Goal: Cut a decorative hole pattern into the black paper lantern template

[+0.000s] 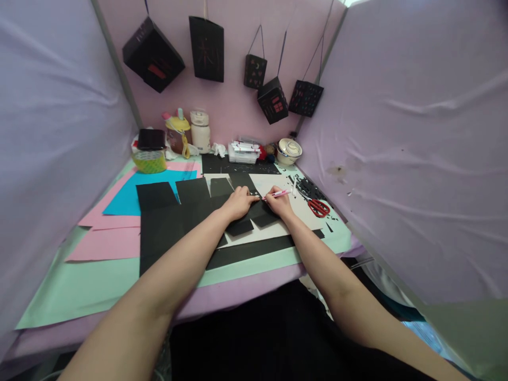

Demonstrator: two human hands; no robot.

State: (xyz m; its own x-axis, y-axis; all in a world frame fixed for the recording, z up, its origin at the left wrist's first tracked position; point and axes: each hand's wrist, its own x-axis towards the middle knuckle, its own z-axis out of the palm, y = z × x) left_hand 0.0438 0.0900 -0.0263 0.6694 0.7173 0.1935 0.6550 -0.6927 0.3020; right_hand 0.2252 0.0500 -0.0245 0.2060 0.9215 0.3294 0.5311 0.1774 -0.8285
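Observation:
My right hand (279, 201) is closed round a slim pink-and-white pen-shaped craft knife (281, 193), its tip down at the black paper. Just left of it, my left hand (239, 202) presses on the black card (178, 217) with its index finger stretched toward the tip. Small white shapes show in the card by that fingertip. Slits divide the card into flaps along its upper and lower edges. Under its right part lies a whitish board (301, 216). A black strip (254, 253) lies along the near side.
Red-handled scissors (318, 208) and black paper scraps (309, 188) lie at right. Blue (129, 196) and pink sheets (107, 244) are at left. Behind stand a cream bottle (200, 132), a clear box (243, 154) and a lidded bowl (289, 152). Black paper lanterns (154, 55) hang above.

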